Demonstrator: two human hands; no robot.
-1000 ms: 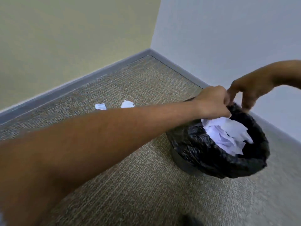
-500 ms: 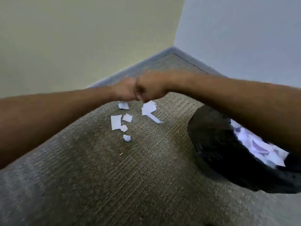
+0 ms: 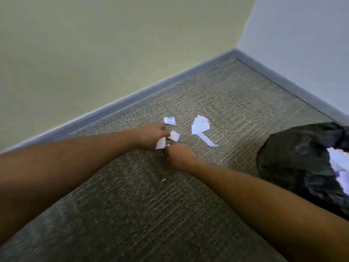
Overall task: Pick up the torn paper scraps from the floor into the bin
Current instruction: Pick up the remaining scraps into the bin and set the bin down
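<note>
White torn paper scraps lie on the grey carpet near the room's corner. My left hand [image 3: 151, 137] is down on the floor, pinching a white scrap [image 3: 160, 143]. A second small scrap [image 3: 174, 135] lies just past its fingertips, and another small scrap [image 3: 169, 120] sits farther back. My right hand [image 3: 178, 156] is closed low on the carpet right beside the left; what it grips is hidden under the fingers. A larger scrap with a long tail [image 3: 201, 127] lies to the right. The bin [image 3: 294, 157], lined with a black bag, holds white paper [image 3: 340, 167] at the right edge.
Two walls meet at the far corner with a grey baseboard [image 3: 132, 99] along the carpet. A tiny crumb of paper [image 3: 163, 180] lies on the carpet nearer to me. Bare carpet stretches toward me between my forearms.
Both hands left the bin and came down to the scraps on the carpet. The left hand now pinches a scrap, and the view has swung left so the bin sits at the right edge.
</note>
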